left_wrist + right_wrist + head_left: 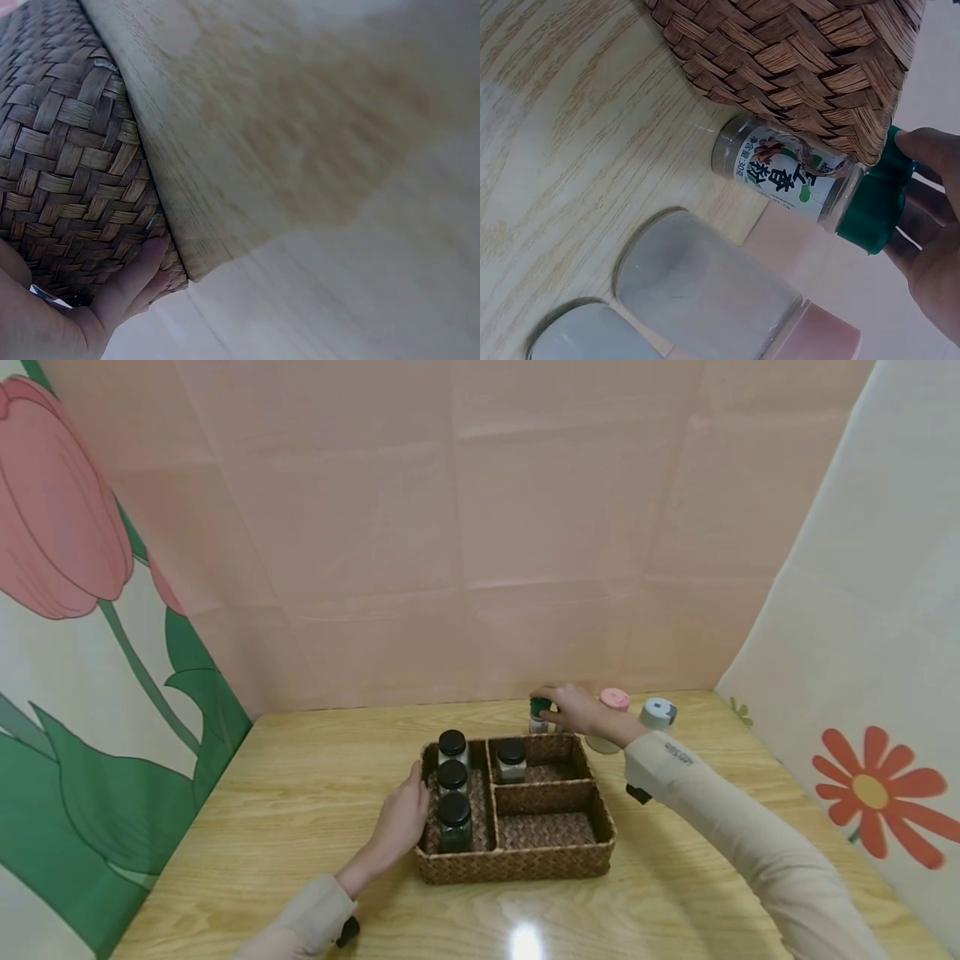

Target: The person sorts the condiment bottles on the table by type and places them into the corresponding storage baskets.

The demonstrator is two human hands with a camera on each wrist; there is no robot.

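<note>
A brown woven basket (517,865) with three compartments sits on the table. Its left compartment holds three glass jars (454,832) with black lids in a row; one more black-lidded jar (512,764) is in the back right compartment. At the basket's left wall my left hand (401,814) grips the side, its fingers (131,281) along the outer weave. Behind the basket, my right hand (576,710) pinches the green cap of a small clear spice bottle (780,165). That bottle has a printed label and is close against the basket's outer wall in the right wrist view.
Right of the spice bottle stand a clear jar with a pink lid (614,699) and a container with a pale blue-grey top (657,713), both partly behind my right forearm. A pink cloth (450,568) hangs behind the wooden table (300,810), with floral panels at both sides.
</note>
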